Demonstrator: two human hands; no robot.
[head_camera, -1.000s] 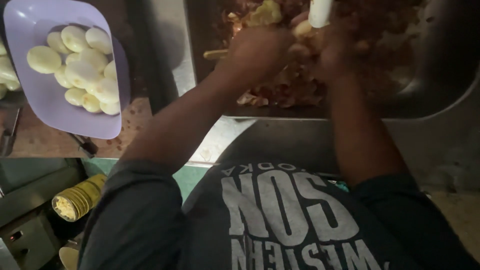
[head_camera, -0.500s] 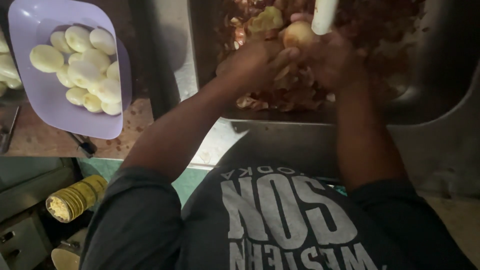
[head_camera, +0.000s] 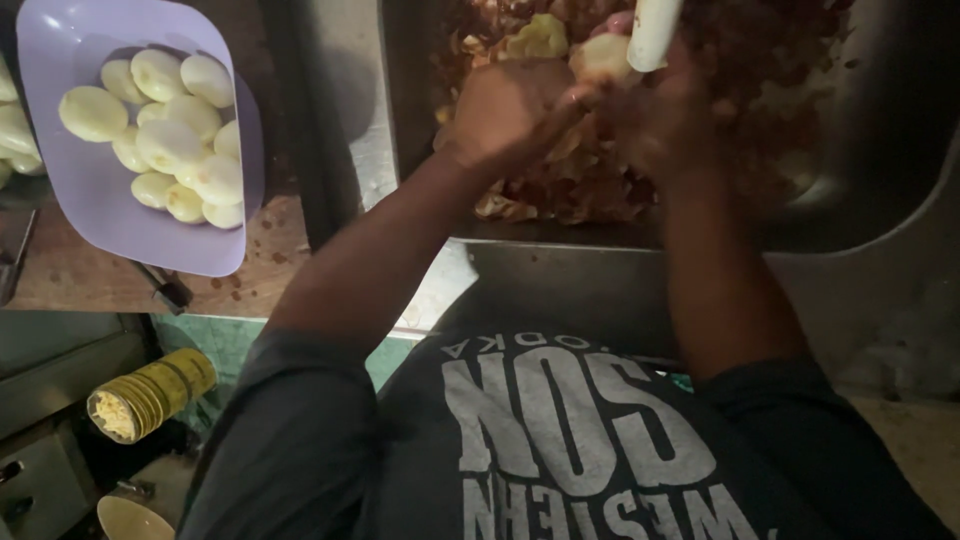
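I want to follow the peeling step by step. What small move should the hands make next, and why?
Probably turn the potato a little in the left hand. It is held over the sink of peels, the right hand holds the white-handled peeler against it, so a turn would bring a new side to the peeler.

no real packaging, signs or screens here tbh, closest is a yellow stack of round lidded tubs (head_camera: 150, 395) lying bottom left

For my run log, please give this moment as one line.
left hand: holds potato | right hand: holds white peeler | below: sink of peels | left: lilac tray, peeled potatoes
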